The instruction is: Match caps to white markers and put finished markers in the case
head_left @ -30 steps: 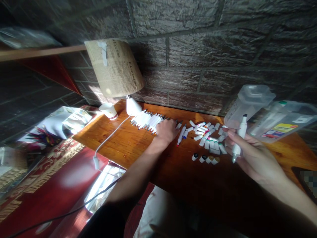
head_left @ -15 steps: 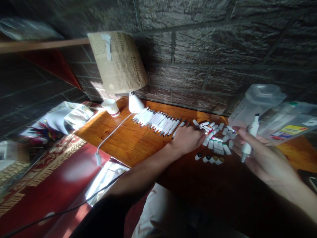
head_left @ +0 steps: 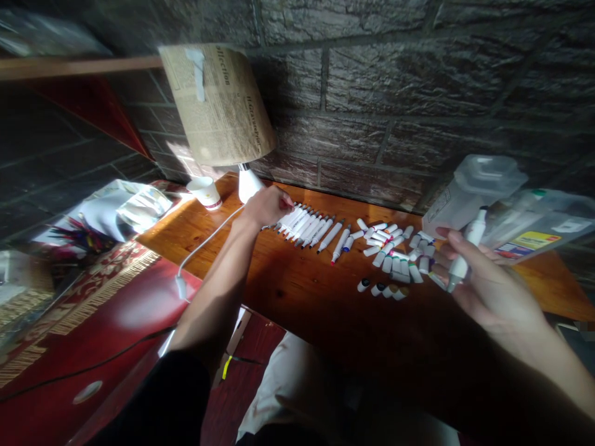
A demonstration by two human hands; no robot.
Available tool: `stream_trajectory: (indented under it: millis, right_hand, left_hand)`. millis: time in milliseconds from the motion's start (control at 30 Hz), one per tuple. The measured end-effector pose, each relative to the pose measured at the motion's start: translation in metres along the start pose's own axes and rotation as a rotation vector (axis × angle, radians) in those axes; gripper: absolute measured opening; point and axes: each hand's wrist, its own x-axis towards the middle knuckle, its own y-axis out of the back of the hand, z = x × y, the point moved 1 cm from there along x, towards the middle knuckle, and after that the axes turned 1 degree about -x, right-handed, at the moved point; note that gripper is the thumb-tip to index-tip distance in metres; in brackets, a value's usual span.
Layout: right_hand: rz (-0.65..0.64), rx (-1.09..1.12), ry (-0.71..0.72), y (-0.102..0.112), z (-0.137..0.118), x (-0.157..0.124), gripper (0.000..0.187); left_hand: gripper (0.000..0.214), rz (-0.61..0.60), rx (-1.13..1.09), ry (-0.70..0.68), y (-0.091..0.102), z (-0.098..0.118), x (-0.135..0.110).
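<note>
My left hand (head_left: 267, 207) reaches to the left end of a row of white markers (head_left: 310, 227) lying side by side on the wooden table (head_left: 297, 288). Its fingers are curled closed over the first markers; what they pinch is hidden. My right hand (head_left: 486, 291) is raised at the right and grips one white marker (head_left: 466, 251) upright, black tip up. A pile of loose white marker caps (head_left: 395, 255) lies between the two hands, and three caps (head_left: 379, 288) sit apart in front of it.
Two clear plastic containers (head_left: 471, 189) (head_left: 534, 223) stand at the back right. A lamp with a newspaper-print shade (head_left: 218, 105) and a paper cup (head_left: 204, 192) stand at the table's left end, by the brick wall. The lamp's white cable (head_left: 202, 248) hangs over the edge.
My left hand has gone from the cap pile leftward to the far left end of the marker row. My right hand still holds the marker, nearly in place.
</note>
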Motion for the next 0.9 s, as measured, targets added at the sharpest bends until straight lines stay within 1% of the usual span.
stream_trajectory:
  millis: [33,100,167,233,467,633,733,833,867,900]
  right_hand:
    - [-0.011,-0.001,0.006,0.0,0.0,0.0,0.04]
    - [-0.017,-0.002,0.005,-0.001,0.0,0.0,0.041]
    - [-0.014,-0.003,-0.005,-0.001,0.0,0.0,0.04]
    - [-0.023,0.0,-0.009,-0.001,0.0,0.001,0.038]
    - [-0.009,-0.001,-0.01,0.001,-0.002,0.003,0.043]
    - [0.016,0.022,-0.012,0.001,-0.004,0.003,0.044]
    - [-0.028,0.036,-0.01,0.003,-0.004,0.005,0.041]
    - [-0.059,0.029,0.003,0.006,-0.001,0.008,0.041]
    - [-0.062,0.026,0.009,0.006,0.0,0.008,0.041]
    - [-0.063,0.022,0.014,0.006,0.001,0.009,0.041]
  left_hand:
    - [0.024,-0.032,-0.005,0.003,0.002,-0.006,0.001]
    - [0.023,-0.131,-0.017,0.0,0.0,-0.01,0.002]
    - [0.022,-0.217,0.014,0.026,-0.006,-0.006,0.002]
    - [0.022,-0.247,0.09,0.072,-0.012,0.001,0.002]
    - [0.025,-0.226,0.227,0.144,-0.02,0.027,0.005]
    - [0.03,-0.257,0.28,0.165,-0.028,0.043,0.011]
    - [0.032,-0.249,0.289,0.166,-0.026,0.047,0.011]
    - [0.028,-0.201,0.225,0.143,-0.017,0.049,0.009]
    - [0.026,-0.174,0.095,0.098,-0.013,0.052,0.007]
    - [0.024,-0.17,-0.085,0.034,-0.01,0.057,0.005]
